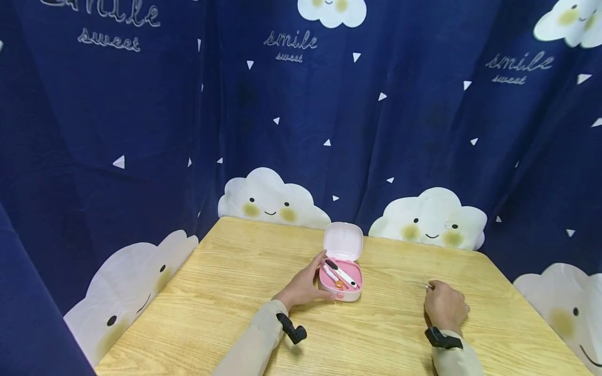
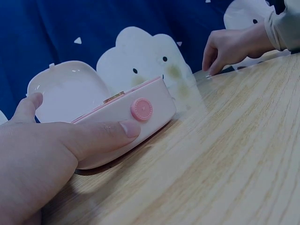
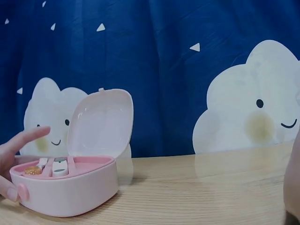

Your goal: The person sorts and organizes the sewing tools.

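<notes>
A small pink-and-white case (image 1: 348, 296) stands on the table with its lid (image 1: 343, 241) raised at the back. My left hand (image 1: 304, 285) grips its left side, the thumb along the front near a round pink button (image 2: 141, 109). Inside the case lie a white tool with a black end (image 1: 342, 273) and a slimmer white piece beside an orange bit (image 1: 339, 284). Off to the right, my right hand (image 1: 446, 305) is low at the tabletop and pinches a small, thin whitish item (image 1: 427, 286); its kind is too small to tell.
The light wooden table (image 1: 385, 334) reaches back to a dark blue curtain (image 1: 301, 120) printed with clouds and small triangles. A black wrist camera (image 1: 292, 329) is strapped on the left wrist, another (image 1: 443, 339) on the right.
</notes>
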`<state>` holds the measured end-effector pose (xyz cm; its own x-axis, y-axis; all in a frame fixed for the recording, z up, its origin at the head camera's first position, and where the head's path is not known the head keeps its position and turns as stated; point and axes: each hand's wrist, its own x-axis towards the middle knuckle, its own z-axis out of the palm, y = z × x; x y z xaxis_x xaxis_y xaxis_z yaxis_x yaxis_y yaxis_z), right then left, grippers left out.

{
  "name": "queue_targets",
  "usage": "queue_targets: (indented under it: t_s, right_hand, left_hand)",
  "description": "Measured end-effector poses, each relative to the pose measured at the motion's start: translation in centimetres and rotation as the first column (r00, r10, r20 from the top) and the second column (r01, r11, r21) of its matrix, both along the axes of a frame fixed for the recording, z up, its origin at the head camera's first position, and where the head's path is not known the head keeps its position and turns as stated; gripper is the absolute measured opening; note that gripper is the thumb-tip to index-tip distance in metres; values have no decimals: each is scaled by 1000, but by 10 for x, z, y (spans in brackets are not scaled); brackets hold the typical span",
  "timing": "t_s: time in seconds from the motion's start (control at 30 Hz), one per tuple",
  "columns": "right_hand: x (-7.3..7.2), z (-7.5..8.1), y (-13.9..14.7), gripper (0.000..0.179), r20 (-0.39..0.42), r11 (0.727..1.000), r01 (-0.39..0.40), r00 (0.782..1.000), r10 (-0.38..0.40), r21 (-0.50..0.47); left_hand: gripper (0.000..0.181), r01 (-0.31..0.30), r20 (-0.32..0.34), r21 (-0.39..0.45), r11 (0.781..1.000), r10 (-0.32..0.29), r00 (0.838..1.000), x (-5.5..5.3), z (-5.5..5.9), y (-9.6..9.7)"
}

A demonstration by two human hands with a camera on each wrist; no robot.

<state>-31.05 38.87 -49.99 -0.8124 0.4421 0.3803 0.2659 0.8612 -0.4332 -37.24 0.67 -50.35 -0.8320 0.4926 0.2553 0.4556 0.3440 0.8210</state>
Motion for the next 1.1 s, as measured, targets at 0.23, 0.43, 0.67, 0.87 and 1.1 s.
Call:
queue_targets:
  t_s: [0.23,0.43,0.67,0.87,1.1]
  right_hand:
    - [2,-1,-1,28,-1,998,-53,999,53,29]
    - [2,0,-1,28,10,999,-53,999,53,12]
    - [1,-1,-3,27,-25,998,-60,998,61,11]
    - [0,2,-7,29,-77,998,-61,995,62,12]
    - [-3,7,-11,27,-142,997,-79,987,82,28]
  left_hand:
    - [124,-2,-1,-9,1000,2,1000,-1,0,0]
    - [126,2,-12,-30,1000,-2,1000,-2,-1,0]
    - [125,11,-5,-24,1000,-11,1000,-1,0,-1]
    - [123,9,-8,-17,1000,-9,1000,0,0,-1]
    - [123,-5,-10,-22,1000,4,1000,1,2,-1]
